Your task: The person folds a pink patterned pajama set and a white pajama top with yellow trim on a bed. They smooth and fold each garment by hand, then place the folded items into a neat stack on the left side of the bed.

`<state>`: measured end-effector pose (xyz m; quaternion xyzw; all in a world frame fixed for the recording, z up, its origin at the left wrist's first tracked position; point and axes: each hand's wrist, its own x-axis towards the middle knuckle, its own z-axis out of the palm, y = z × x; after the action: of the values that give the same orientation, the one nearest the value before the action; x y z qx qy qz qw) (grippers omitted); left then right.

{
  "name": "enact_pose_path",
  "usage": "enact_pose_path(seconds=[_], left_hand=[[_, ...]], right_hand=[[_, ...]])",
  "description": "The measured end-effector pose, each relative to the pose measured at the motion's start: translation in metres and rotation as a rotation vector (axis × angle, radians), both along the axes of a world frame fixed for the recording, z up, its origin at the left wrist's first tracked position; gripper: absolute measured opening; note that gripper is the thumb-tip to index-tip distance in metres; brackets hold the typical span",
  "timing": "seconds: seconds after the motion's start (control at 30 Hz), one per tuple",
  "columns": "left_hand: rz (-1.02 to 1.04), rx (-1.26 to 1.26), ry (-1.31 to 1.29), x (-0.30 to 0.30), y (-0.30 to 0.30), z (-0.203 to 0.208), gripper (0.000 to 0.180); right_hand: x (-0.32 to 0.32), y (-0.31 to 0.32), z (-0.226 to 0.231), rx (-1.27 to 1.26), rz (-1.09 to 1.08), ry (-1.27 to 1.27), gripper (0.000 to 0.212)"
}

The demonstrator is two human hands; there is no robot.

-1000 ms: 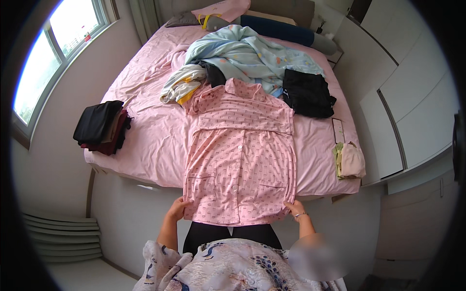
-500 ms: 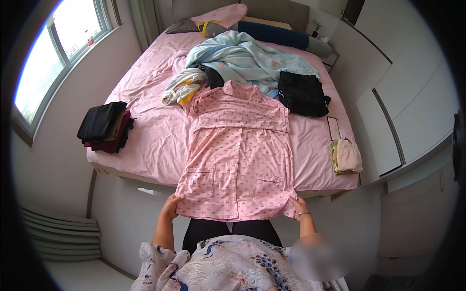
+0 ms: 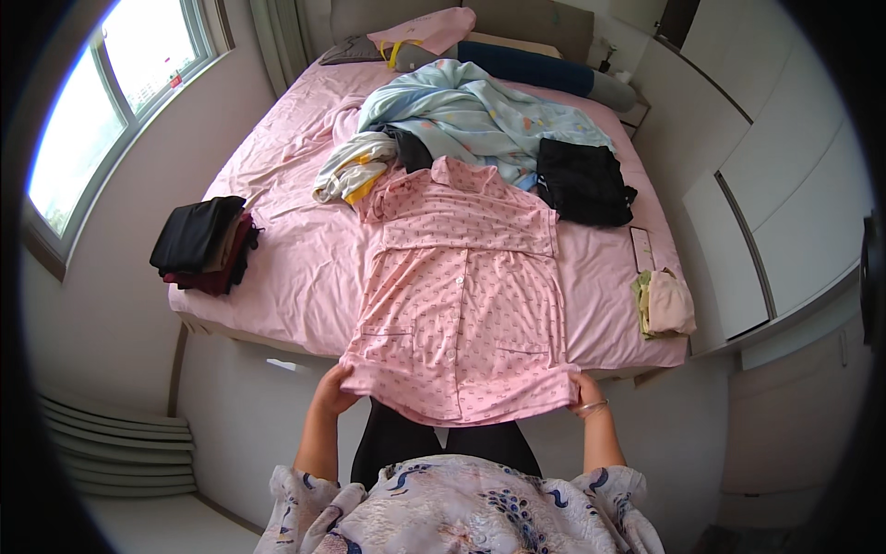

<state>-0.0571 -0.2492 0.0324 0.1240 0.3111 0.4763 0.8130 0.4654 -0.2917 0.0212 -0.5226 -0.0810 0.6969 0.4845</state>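
Observation:
A pink patterned pajama shirt [image 3: 461,309] lies front up over the bed's near edge, its sleeves folded across the chest and its collar pointing away from me. Buttons run down its middle, with a pocket on each side near the bottom. My left hand [image 3: 336,390] is closed on the hem's left corner. At the right corner, my right hand [image 3: 585,393], with a bracelet on the wrist, grips the hem too. Between them the hem hangs past the mattress edge in front of my legs.
On the pink-sheeted bed [image 3: 286,268], folded dark clothes [image 3: 198,235] sit at the left corner. Black folded clothing [image 3: 583,182], a phone [image 3: 640,249] and small folded garments [image 3: 666,305] lie on the right. Behind the shirt are crumpled clothes [image 3: 355,164] and a light-blue blanket [image 3: 461,106].
My hands have lifted and spread the hem slightly, the right one moving outward. The lower edge now curls up between them. The whole view has shifted a little.

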Motion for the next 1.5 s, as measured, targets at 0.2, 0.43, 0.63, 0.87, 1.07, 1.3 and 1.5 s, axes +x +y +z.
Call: enact_pose_path(seconds=[0.2,0.43,0.63,0.87,1.07,1.3,1.5], left_hand=[[0.180,-0.120,0.016,0.029,0.099,0.010,0.025],[0.166,-0.119,0.027,0.047,0.186,-0.008,0.051],[0.146,0.008,0.273,0.049,0.179,-0.011,0.061],[-0.157,0.948,1.861,0.087,0.135,0.013,0.054],[0.168,0.835,1.968,0.065,0.125,-0.025,0.047],[0.639,0.067,0.751,0.042,0.101,-0.050,0.041],[0.321,-0.353,0.229,0.027,0.119,-0.061,0.026]], right_hand=[[-0.022,0.098,0.008,0.014,-0.282,0.175,0.024],[-0.019,0.166,-0.008,0.074,-0.546,0.360,0.048],[-0.027,0.156,0.012,0.163,-0.332,-0.072,0.066],[-0.078,0.121,0.031,0.885,0.229,-1.853,0.046],[-0.055,0.123,0.003,0.815,0.359,-1.897,0.040],[-0.019,0.084,-0.029,0.008,-0.578,-0.436,0.036],[-0.029,0.100,-0.021,-0.119,-0.310,-0.121,0.025]])
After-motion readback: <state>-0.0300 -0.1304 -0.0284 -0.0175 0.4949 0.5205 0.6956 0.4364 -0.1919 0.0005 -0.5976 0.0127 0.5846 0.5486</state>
